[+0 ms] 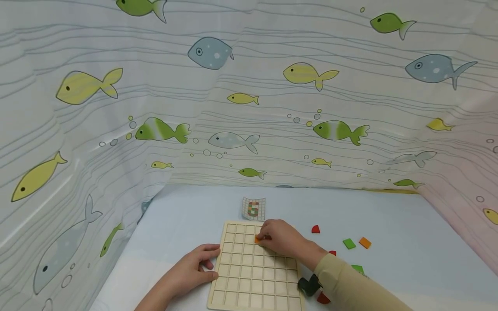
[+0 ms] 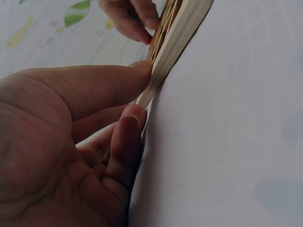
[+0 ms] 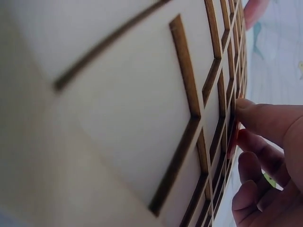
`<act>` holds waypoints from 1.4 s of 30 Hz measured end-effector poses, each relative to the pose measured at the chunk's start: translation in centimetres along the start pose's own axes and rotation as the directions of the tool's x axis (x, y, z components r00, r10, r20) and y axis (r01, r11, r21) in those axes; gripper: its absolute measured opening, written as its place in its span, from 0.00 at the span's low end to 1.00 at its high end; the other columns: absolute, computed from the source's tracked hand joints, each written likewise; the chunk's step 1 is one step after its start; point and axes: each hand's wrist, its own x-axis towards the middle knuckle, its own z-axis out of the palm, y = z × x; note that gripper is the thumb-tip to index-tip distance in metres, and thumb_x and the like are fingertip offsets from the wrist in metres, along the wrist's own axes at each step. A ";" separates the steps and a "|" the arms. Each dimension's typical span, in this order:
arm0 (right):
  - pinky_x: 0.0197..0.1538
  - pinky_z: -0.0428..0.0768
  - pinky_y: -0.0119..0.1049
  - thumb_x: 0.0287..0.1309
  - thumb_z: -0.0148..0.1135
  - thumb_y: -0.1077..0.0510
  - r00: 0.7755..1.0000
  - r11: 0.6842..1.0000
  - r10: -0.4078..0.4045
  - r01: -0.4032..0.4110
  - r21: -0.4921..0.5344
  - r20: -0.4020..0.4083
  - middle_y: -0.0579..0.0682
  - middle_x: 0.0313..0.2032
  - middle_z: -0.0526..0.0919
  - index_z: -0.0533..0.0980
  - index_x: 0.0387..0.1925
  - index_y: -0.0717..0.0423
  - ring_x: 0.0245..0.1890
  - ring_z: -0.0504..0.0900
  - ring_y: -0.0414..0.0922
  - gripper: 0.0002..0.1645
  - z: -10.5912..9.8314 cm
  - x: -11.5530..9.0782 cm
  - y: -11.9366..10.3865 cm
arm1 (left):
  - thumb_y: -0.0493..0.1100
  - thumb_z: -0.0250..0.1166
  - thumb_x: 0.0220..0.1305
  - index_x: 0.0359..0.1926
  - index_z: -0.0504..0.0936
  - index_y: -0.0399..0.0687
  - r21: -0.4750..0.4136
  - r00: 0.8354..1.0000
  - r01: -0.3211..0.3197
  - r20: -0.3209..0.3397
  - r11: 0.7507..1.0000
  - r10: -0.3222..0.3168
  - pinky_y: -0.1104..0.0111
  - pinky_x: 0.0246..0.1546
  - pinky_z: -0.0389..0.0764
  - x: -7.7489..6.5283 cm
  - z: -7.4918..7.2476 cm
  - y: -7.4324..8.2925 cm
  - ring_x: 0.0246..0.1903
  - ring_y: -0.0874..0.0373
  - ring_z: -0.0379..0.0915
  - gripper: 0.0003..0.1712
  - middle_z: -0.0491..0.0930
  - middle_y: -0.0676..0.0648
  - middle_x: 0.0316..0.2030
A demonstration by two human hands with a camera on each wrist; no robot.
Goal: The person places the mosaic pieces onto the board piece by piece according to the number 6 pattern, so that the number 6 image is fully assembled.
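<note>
A pale wooden grid board [image 1: 234,272] lies on the table in front of me, many square cells across its face. My right hand [image 1: 282,236] is over the board's far part and pinches a small orange tile [image 1: 256,239] between thumb and fingers at a cell. In the right wrist view the tile [image 3: 233,141] is partly hidden behind the fingers. My left hand [image 1: 194,265] rests at the board's left side, thumb and fingers spread along the edge. The left wrist view has the thumb and a fingertip touching the wooden edge [image 2: 173,42].
Behind the board lies a gridded card [image 1: 253,209] with a coloured figure. To the right are scattered tiles: a red quarter-round [image 1: 315,229], a green one [image 1: 349,243] and an orange one [image 1: 365,242], with others partly under the right sleeve [image 1: 350,276]. A fish-print sheet [image 1: 272,112] surrounds the table.
</note>
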 end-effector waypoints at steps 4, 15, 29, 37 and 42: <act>0.44 0.78 0.30 0.59 0.71 0.56 1.000 1.000 0.009 -0.010 0.027 0.021 0.39 0.40 0.84 0.87 0.44 0.51 0.43 0.80 0.36 0.11 -0.1 -0.3 0.2 | 0.48 0.74 0.58 0.67 0.71 0.36 -0.007 1.000 0.002 0.000 1.000 -0.002 0.69 0.34 0.75 0.0 0.1 -0.1 0.40 0.59 0.70 0.40 0.65 0.46 0.68; 0.44 0.78 0.34 0.62 0.67 0.58 0.996 0.986 0.092 -0.093 0.135 0.008 0.38 0.43 0.84 0.85 0.50 0.49 0.43 0.80 0.37 0.14 -0.3 -1.5 0.5 | 0.48 0.73 0.59 0.67 0.71 0.36 0.020 1.000 -0.011 0.002 1.000 0.011 0.70 0.34 0.75 0.0 0.1 -0.1 0.40 0.60 0.71 0.40 0.65 0.46 0.68; 0.36 0.76 0.33 0.61 0.69 0.55 0.976 0.960 0.215 -0.209 0.188 -0.015 0.39 0.46 0.84 0.84 0.53 0.49 0.33 0.75 0.35 0.18 -1.5 -3.1 0.8 | 0.49 0.74 0.58 0.67 0.71 0.37 0.022 1.000 -0.002 -0.011 1.000 0.002 0.70 0.34 0.75 0.0 0.1 0.0 0.40 0.60 0.71 0.40 0.66 0.48 0.68; 0.33 0.76 0.33 0.62 0.67 0.56 0.965 0.945 0.263 -0.253 0.208 -0.020 0.39 0.46 0.84 0.84 0.53 0.50 0.33 0.75 0.36 0.17 -1.9 -4.1 1.0 | 0.48 0.73 0.59 0.67 0.72 0.36 0.032 1.000 -0.017 -0.015 0.999 0.017 0.70 0.35 0.75 -0.2 0.1 -0.1 0.41 0.61 0.71 0.39 0.66 0.48 0.68; 0.35 0.76 0.33 0.62 0.67 0.57 0.964 0.948 0.262 -0.251 0.195 -0.036 0.39 0.47 0.84 0.84 0.53 0.50 0.34 0.75 0.36 0.17 -2.2 -4.8 1.5 | 0.48 0.73 0.59 0.67 0.72 0.36 0.034 1.000 -0.018 -0.013 0.999 0.019 0.70 0.35 0.75 -0.2 0.1 -0.1 0.40 0.61 0.71 0.39 0.66 0.47 0.67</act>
